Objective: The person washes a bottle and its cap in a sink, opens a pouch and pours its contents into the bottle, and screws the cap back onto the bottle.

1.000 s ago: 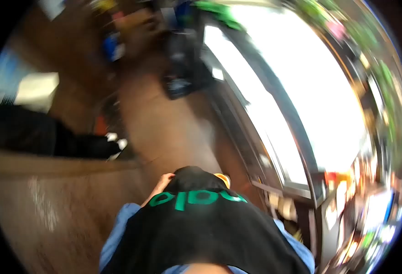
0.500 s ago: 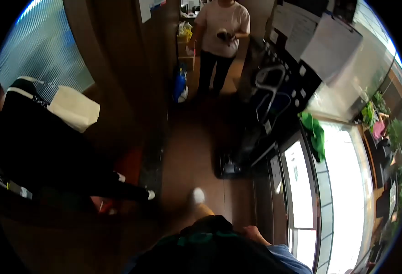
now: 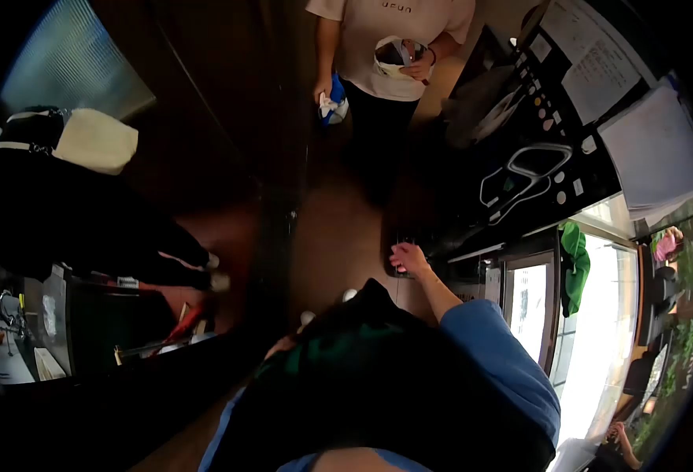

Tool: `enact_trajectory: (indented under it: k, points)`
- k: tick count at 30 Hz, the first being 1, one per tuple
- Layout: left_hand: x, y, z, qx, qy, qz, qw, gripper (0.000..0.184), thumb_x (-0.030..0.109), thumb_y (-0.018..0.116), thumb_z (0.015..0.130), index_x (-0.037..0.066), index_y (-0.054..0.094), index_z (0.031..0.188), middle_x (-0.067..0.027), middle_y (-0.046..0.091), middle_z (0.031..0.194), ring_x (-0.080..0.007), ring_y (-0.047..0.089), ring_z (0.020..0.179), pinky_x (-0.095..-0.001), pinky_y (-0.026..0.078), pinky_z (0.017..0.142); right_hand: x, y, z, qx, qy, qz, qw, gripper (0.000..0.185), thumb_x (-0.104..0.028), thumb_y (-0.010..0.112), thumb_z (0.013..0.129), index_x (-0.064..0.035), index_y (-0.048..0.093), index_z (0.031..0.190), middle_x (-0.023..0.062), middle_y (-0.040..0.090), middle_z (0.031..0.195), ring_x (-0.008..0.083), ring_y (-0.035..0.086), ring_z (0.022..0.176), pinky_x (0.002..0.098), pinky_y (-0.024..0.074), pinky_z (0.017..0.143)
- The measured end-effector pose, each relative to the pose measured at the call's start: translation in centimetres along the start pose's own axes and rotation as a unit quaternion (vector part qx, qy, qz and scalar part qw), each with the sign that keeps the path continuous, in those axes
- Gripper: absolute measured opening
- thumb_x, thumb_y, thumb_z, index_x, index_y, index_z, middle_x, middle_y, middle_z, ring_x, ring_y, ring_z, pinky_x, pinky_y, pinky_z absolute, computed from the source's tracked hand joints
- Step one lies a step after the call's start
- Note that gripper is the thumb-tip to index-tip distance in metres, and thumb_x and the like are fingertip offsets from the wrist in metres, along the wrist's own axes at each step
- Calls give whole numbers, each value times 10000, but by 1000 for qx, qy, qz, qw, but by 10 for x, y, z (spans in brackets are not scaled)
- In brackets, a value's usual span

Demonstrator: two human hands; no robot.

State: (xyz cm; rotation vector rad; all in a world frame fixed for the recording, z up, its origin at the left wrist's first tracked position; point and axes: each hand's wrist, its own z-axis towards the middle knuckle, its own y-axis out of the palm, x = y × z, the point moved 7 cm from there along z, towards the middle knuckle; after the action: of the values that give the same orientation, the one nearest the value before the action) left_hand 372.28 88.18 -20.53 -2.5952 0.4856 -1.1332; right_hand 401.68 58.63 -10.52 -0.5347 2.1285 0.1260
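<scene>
My right hand (image 3: pixel 409 259) is stretched forward over the floor in front of me, with its fingers loosely bent and a little apart. Nothing shows in it. It is nearest to the foot of the dark board on the right. Of my left hand (image 3: pixel 282 346) only a sliver shows beside my black apron (image 3: pixel 378 370); its fingers are hidden.
Ahead, a person (image 3: pixel 393 55) in a light shirt holds a bag and a blue-and-white item. Another person (image 3: pixel 86 204) in black stands left, near a sink (image 3: pixel 8 354). A board (image 3: pixel 527 149) with papers and a green cloth (image 3: pixel 574 267) are on the right.
The view has turned and moved forward along the passage. The person ahead and the board appear closer. My right hand has swung forward, and part of my left hand has come into view.
</scene>
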Motion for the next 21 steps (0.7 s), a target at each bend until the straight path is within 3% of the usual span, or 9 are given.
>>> enact_trajectory:
  k: [3,4,6,7,9,14,17,20,21]
  points:
    - [8,-14,13,3,-6,-13,1000,90,140,582,789,63,621,763,-106,634,772,-276,611,688,-359,484,597,43,25,21,-85,-29,-190,978,225,-242,516,921,-76,641,1009,81,663,833,148,631,651,270,503,533]
    - [11,-16,16,2,-8,-17,1000,90,140,582,787,63,619,757,-105,632,768,-275,609,683,-359,483,593,52,39,16,-149,-145,-386,899,231,-251,515,907,-85,660,976,95,670,833,183,640,653,308,511,549]
    - [19,-21,19,-1,-10,-16,1000,91,138,581,784,62,614,746,-104,629,759,-274,606,673,-359,480,585,118,39,5,-168,-217,-528,804,244,-270,519,870,-103,691,918,117,678,857,258,653,691,379,519,604]
    - [26,-24,20,-6,-9,-12,1000,92,137,580,783,62,611,740,-103,627,755,-274,604,668,-359,479,581,154,28,7,-131,-179,-496,839,249,-280,524,848,-112,702,894,126,680,881,298,657,727,413,520,644]
    - [21,-26,36,-14,-12,-10,1000,94,136,579,780,61,607,729,-102,624,747,-272,601,658,-360,477,573,144,23,-41,-210,-98,-559,796,248,-275,536,820,-120,706,912,126,683,914,334,652,828,448,514,686]
    - [34,-43,72,-39,-25,7,999,103,132,576,772,60,594,701,-98,615,726,-270,592,634,-361,470,552,261,-63,-21,-189,-20,-584,789,218,-284,595,809,-110,696,893,116,677,868,297,659,862,412,530,682]
    - [55,-58,92,-47,-16,14,999,110,130,575,768,60,587,684,-96,609,713,-268,587,619,-361,466,540,144,-75,-37,-169,80,-556,810,178,-250,600,799,-114,682,878,95,674,838,258,673,779,379,541,648]
    - [133,-80,100,-66,46,24,996,119,128,573,763,59,580,667,-93,604,701,-266,582,604,-362,462,528,145,-85,36,-118,5,-447,887,143,-242,598,778,-124,657,833,83,668,782,232,661,631,365,543,582]
    - [182,-92,96,-79,87,25,993,122,127,573,762,59,577,661,-93,602,697,-266,581,599,-362,461,524,130,-77,64,-115,125,-360,917,142,-250,606,773,-124,648,824,86,666,766,233,653,591,367,540,562]
